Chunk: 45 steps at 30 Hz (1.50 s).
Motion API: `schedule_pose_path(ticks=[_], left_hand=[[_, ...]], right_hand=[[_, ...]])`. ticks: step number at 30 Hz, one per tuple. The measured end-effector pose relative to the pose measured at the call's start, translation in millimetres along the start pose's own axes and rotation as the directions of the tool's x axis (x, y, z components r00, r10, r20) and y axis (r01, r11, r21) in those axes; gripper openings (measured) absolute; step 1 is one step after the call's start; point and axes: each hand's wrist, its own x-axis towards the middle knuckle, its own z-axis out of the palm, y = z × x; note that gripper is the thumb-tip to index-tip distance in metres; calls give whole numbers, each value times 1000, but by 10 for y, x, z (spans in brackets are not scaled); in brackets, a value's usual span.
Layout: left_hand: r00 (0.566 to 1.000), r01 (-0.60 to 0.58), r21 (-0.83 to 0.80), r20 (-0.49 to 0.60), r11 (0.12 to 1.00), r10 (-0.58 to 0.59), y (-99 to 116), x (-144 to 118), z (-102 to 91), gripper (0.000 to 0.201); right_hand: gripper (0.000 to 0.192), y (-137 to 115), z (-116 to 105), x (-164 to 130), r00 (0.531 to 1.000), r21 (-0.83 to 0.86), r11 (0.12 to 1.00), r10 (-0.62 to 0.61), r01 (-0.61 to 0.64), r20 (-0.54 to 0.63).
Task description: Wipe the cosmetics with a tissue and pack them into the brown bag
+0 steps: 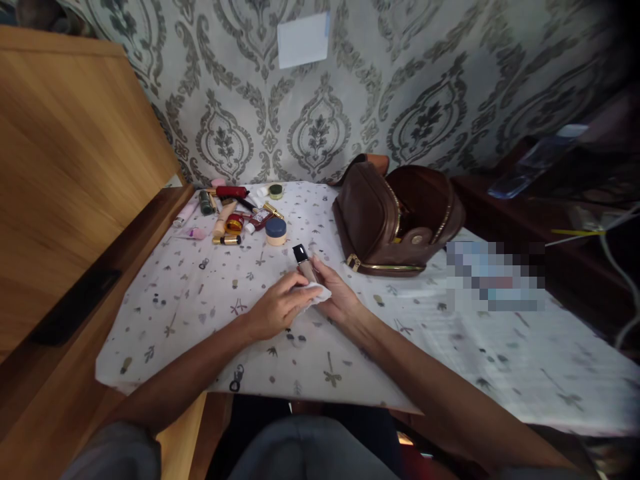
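Note:
My right hand (340, 297) grips a small beige bottle with a black cap (303, 261), tilted up and to the left over the table. My left hand (280, 305) presses a white wipe (316, 291) against the lower part of that bottle. Both hands meet above the patterned white cloth (200, 313) near its middle. An open brown leather bag (395, 217) lies just right of my hands.
Several cosmetics lie clustered at the back left, among them a round blue-lidded jar (275, 231) and a dark red tube (231, 192). A wooden cabinet (65, 167) stands to the left. Patterned wallpaper with a taped paper (303, 40) rises behind.

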Motion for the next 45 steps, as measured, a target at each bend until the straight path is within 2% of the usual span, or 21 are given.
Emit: schedule_pose_path(ticks=[5,8,13,15,17,22,29,32,36,38,41,45], left_hand=[[1000,-12,-45,0,999,12,-6,3,-3,29],[992,72,-34,-101,997,-76,-63,15,-40,26],[909,283,-23,-314,959,-276,-210,33,-164,24],[886,314,-33,-350,949,-305,-260,30,-192,24],[883,308,-33,-362,951,-299,-289,26,-195,25],[918,240,29,-332,970,-217,-266,18,-139,28],[984,95,19,-156,995,-91,-133,6,-33,32],[996,46,8,-76,999,-46,-40,7,-3,32],[1000,-13,9,-13,1000,13,50,2,24,31],[1000,-21,17,-14,1000,21,52,-6,33,30],[999,25,52,-36,998,-23,5,-12,30,29],[980,144,81,-151,986,-131,-91,3,-32,28]], right_hand=[[23,-17,-6,2,1000,-10,1000,10,-10,-5],[16,-19,4,2,999,52,998,22,-20,-37],[7,7,71,-52,996,75,994,78,-75,-42],[7,30,98,-77,995,43,995,91,-90,-30],[9,52,112,-90,997,15,997,80,-80,-22],[12,74,107,-64,999,11,1000,14,-13,-44],[19,33,94,-34,998,82,997,-6,11,-59],[24,8,42,-29,998,81,996,48,-45,-39],[40,-16,-19,-15,985,75,984,165,-161,-53],[41,-16,-25,-8,985,75,984,163,-158,-56],[27,11,-3,-4,996,88,994,65,-59,-69],[12,81,71,-18,991,86,995,-33,45,-127]])
